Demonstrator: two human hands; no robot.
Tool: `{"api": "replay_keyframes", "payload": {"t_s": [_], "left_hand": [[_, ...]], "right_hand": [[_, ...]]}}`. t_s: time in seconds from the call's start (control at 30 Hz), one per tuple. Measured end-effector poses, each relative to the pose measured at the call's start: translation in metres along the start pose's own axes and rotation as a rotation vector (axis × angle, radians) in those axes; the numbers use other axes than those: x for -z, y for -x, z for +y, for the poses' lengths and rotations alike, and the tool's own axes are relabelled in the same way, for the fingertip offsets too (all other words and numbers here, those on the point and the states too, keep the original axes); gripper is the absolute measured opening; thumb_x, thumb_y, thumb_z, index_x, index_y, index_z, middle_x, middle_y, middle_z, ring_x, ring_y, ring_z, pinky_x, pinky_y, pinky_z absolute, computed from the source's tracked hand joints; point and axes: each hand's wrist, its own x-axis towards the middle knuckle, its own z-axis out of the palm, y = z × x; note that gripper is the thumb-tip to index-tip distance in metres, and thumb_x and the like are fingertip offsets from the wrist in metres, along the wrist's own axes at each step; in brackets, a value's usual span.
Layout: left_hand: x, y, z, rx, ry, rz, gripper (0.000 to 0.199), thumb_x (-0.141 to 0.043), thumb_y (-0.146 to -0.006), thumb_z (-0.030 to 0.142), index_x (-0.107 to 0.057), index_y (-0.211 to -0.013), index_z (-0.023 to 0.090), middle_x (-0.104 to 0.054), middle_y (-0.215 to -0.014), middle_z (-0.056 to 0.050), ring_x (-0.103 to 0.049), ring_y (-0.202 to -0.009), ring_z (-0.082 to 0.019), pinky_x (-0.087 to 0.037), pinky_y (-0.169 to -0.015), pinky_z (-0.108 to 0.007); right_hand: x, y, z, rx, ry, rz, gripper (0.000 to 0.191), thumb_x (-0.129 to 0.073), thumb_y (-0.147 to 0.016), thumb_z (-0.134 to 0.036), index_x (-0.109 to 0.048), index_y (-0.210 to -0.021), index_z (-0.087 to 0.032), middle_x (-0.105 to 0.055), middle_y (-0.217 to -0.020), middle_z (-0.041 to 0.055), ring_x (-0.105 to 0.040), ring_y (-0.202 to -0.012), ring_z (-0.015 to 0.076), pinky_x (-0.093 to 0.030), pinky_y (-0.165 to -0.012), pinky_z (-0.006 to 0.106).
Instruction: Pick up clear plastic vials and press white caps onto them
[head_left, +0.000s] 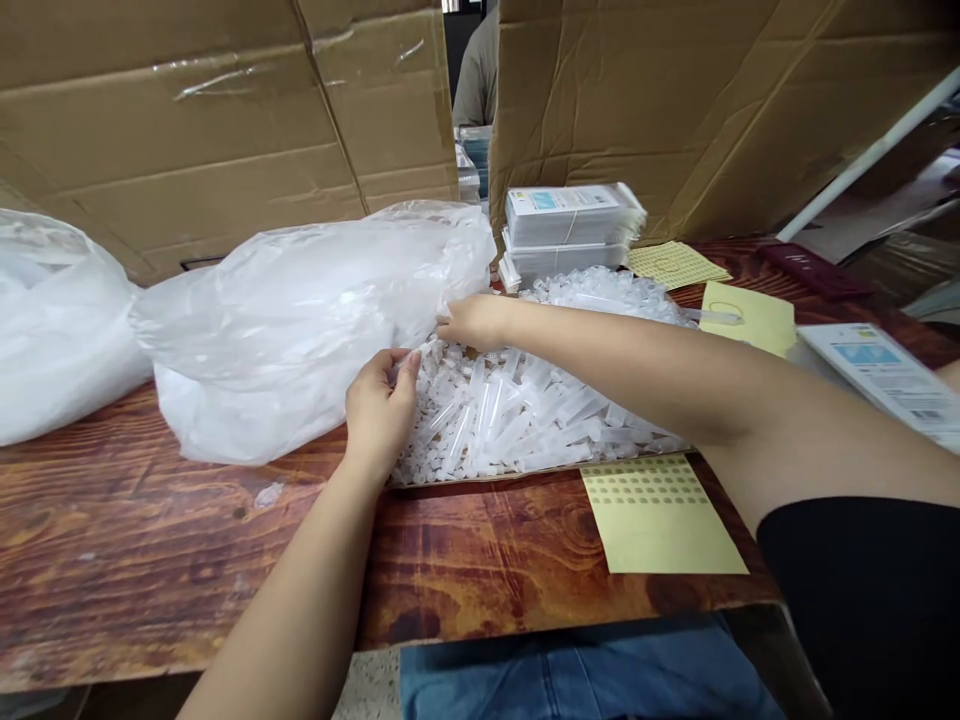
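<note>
A large translucent plastic bag (pixel 300 290) lies on its side, its right end beside a heap of small clear plastic tubes and caps (pixel 495 405) on a shallow cardboard tray (pixel 525 474). My left hand (pixel 381 405) is closed at the bag's lower right edge, thumb and fingers pinching the film near the small caps. Reaching across the heap, my right hand (pixel 476 322) has its fingers curled on the bag's right edge. Its fingertips are partly hidden.
Banded stacks of printed packets (pixel 566 230) stand behind the heap. A yellow sticker sheet (pixel 664 515) lies in front, and another yellow sheet (pixel 679 263) behind. Printed packets (pixel 877 375) lie right. Another plastic bag (pixel 60 330) sits left. Cardboard panels (pixel 225 120) wall the wooden table (pixel 187 540).
</note>
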Motion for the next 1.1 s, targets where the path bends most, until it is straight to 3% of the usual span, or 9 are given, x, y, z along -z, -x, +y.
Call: {"api": "replay_keyframes", "payload": {"t_s": [0.17, 0.33, 0.43, 0.53, 0.63, 0.8, 0.93, 1.03, 1.1], "left_hand": [[-0.001, -0.002, -0.002, 0.013, 0.059, -0.002, 0.032, -0.059, -0.088, 0.046, -0.073, -0.095, 0.018, -0.071, -0.083, -0.004, -0.063, -0.083, -0.022, -0.044, -0.077, -0.030], [-0.001, -0.004, -0.003, 0.013, 0.183, -0.037, 0.033, -0.061, -0.085, 0.049, -0.071, -0.090, 0.018, -0.066, -0.076, -0.002, -0.059, -0.078, -0.019, -0.044, -0.074, -0.029], [-0.003, -0.003, -0.002, 0.024, 0.331, -0.103, 0.033, -0.065, -0.083, 0.051, -0.067, -0.085, 0.019, -0.060, -0.070, 0.000, -0.053, -0.069, -0.016, -0.042, -0.063, -0.027], [-0.006, 0.000, 0.001, 0.064, 0.519, -0.154, 0.035, -0.072, -0.078, 0.052, -0.059, -0.082, 0.020, -0.053, -0.065, 0.003, -0.041, -0.053, -0.011, -0.031, -0.049, -0.024], [-0.007, 0.003, 0.006, 0.118, 0.656, -0.169, 0.045, -0.081, -0.071, 0.052, -0.050, -0.082, 0.022, -0.049, -0.060, 0.006, -0.033, -0.045, -0.007, -0.022, -0.043, -0.021], [-0.007, 0.004, 0.008, 0.118, 0.700, -0.190, 0.055, -0.087, -0.066, 0.055, -0.044, -0.081, 0.022, -0.048, -0.058, 0.007, -0.034, -0.047, -0.006, -0.025, -0.040, -0.017], [-0.007, 0.006, 0.009, 0.090, 0.723, -0.234, 0.057, -0.087, -0.066, 0.057, -0.045, -0.080, 0.022, -0.048, -0.059, 0.008, -0.033, -0.047, -0.006, -0.026, -0.039, -0.016], [-0.007, 0.008, 0.014, 0.092, 0.751, -0.297, 0.058, -0.087, -0.067, 0.058, -0.044, -0.079, 0.022, -0.049, -0.060, 0.008, -0.035, -0.048, -0.006, -0.028, -0.039, -0.015], [-0.006, 0.009, 0.016, 0.100, 0.766, -0.334, 0.059, -0.087, -0.066, 0.059, -0.044, -0.079, 0.021, -0.050, -0.061, 0.008, -0.036, -0.049, -0.006, -0.030, -0.040, -0.015]], "right_hand": [[0.011, 0.011, -0.001, -0.086, -0.047, 0.019, 0.027, -0.069, -0.083, -0.013, -0.071, -0.109, -0.008, -0.073, -0.112, 0.0181, -0.069, -0.103, 0.0283, -0.048, -0.081, 0.032], [0.007, 0.039, 0.007, -0.302, -0.831, 0.499, 0.017, -0.071, -0.075, -0.007, -0.060, -0.087, -0.014, -0.068, -0.076, 0.0034, -0.065, -0.070, 0.0158, -0.047, -0.061, 0.024], [0.000, 0.057, 0.000, -0.177, -1.340, 0.606, 0.023, -0.073, -0.077, -0.010, -0.052, -0.084, -0.017, -0.062, -0.067, -0.0028, -0.060, -0.056, 0.0099, -0.046, -0.051, 0.019], [-0.001, 0.066, -0.014, -0.019, -1.534, 0.606, 0.027, -0.077, -0.078, -0.016, -0.052, -0.088, -0.017, -0.066, -0.071, -0.0015, -0.065, -0.059, 0.0105, -0.050, -0.051, 0.019], [0.002, 0.065, -0.027, 0.033, -1.564, 0.607, 0.027, -0.077, -0.077, -0.014, -0.052, -0.088, -0.018, -0.064, -0.073, -0.0026, -0.067, -0.063, 0.0111, -0.052, -0.053, 0.019], [0.007, 0.067, -0.039, 0.047, -1.512, 0.597, 0.022, -0.075, -0.082, -0.017, -0.055, -0.090, -0.017, -0.061, -0.073, -0.0032, -0.064, -0.064, 0.0104, -0.051, -0.054, 0.021], [0.018, 0.080, -0.047, -0.109, -1.296, 0.568, 0.015, -0.067, -0.093, -0.026, -0.058, -0.084, -0.017, -0.059, -0.067, -0.0033, -0.058, -0.060, 0.0095, -0.044, -0.058, 0.023], [0.032, 0.090, -0.052, -0.305, -1.054, 0.469, 0.038, -0.056, -0.101, -0.038, -0.054, -0.070, -0.017, -0.053, -0.060, -0.0027, -0.050, -0.057, 0.0096, -0.037, -0.061, 0.026], [0.041, 0.095, -0.055, -0.329, -0.956, 0.446, 0.028, -0.062, -0.098, -0.036, -0.056, -0.077, -0.017, -0.058, -0.069, -0.0017, -0.051, -0.064, 0.0108, -0.036, -0.064, 0.026]]}}
